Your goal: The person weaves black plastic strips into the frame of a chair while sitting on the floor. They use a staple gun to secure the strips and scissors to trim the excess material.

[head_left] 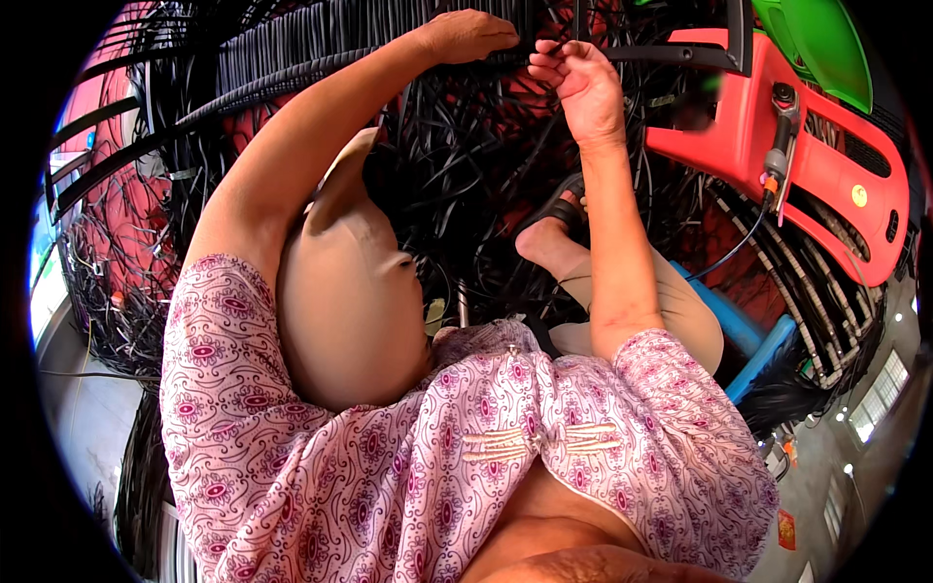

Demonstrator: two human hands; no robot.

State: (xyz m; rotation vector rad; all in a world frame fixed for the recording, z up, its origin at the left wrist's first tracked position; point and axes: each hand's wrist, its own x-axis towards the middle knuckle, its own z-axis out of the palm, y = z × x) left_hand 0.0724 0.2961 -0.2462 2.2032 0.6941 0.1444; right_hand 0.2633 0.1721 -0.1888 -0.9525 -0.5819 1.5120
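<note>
A dark woven panel of close-set black strips on a curved frame stands along the top of the head view. My left hand is at the right part of this panel, palm down, its fingers drawn together; what they hold, if anything, is hidden. A little to the right, my right hand is raised with the palm partly turned up. Its thumb and fingers curl closed on what looks like a thin black strip, hard to make out against the dark background. Loose black strips lie tangled below both hands.
On the right is a red plastic chair carrying a power tool with a blue cord. Behind it shows a green plastic piece. A blue stool and bundled rods are beside my leg. More strips cover the red floor at left.
</note>
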